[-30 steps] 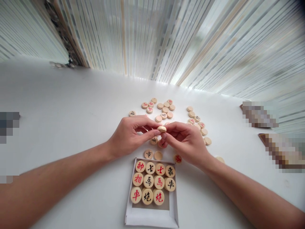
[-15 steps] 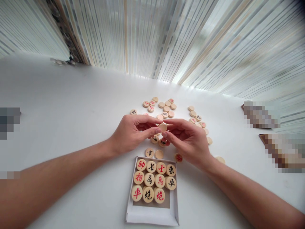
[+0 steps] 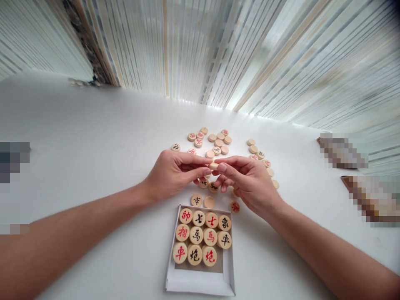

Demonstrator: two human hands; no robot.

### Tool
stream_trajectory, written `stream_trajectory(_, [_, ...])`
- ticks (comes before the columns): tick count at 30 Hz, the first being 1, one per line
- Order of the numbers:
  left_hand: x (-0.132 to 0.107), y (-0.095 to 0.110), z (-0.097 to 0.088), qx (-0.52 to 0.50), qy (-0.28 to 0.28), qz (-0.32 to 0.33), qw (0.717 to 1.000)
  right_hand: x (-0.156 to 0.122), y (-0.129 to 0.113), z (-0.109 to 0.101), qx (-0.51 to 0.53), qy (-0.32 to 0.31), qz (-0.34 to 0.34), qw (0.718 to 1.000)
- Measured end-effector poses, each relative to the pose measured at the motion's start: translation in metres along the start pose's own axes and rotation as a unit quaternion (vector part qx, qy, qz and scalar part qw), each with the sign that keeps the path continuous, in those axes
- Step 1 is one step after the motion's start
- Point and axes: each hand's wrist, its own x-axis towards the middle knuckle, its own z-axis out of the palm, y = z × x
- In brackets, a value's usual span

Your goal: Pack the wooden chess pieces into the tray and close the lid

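Note:
Between the fingertips of both hands is a pale wooden Chinese chess piece (image 3: 214,166), held above the table and seen nearly edge-on. My left hand (image 3: 175,173) pinches it from the left with thumb and fingers. From the right, my right hand (image 3: 251,181) grips the same piece, its thumb across the near side. Below the hands lies an open white box (image 3: 200,283), with rows of chess pieces standing face up, marked in red and black. A black-marked piece (image 3: 196,200) and a blank-side-up piece (image 3: 209,202) rest just beyond the box's far edge.
Loose pieces (image 3: 218,143) lie scattered beyond the hands, some face up, others blank. More pieces (image 3: 253,148) trail down the right side. Two partly blurred-out objects (image 3: 345,152) sit at the far right. A striped string curtain (image 3: 187,50) hangs along the back of the white table (image 3: 93,137).
The held piece has tipped from showing its flat face to nearly edge-on. My right thumb has moved up onto it, and the right hand has turned slightly. My left hand is nearly still.

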Motion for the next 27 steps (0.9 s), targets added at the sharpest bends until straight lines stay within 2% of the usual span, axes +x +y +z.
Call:
stream_trajectory(2, [0.0,0.0,-0.001,0.0,-0.006,0.0,1.0,0.0,0.001,0.0,0.0,-0.004,-0.004,1.0])
stream_trajectory(12, [0.001,-0.006,-0.001,-0.018,-0.001,-0.019,1.0,-0.002,0.005,-0.003,-0.081,-0.01,-0.12,0.989])
stream_trajectory(17, [0.001,-0.003,-0.001,-0.032,-0.034,-0.024,0.999,-0.003,0.012,-0.007,-0.165,-0.011,-0.185,0.969])
stream_trajectory(22, [-0.001,0.0,-0.003,0.021,-0.075,-0.002,0.997,-0.002,0.014,-0.011,-0.252,0.004,-0.241,0.937])
stream_trajectory(27, [-0.001,0.002,-0.004,0.04,-0.078,0.003,0.996,-0.005,0.011,-0.009,-0.305,0.02,-0.297,0.905])
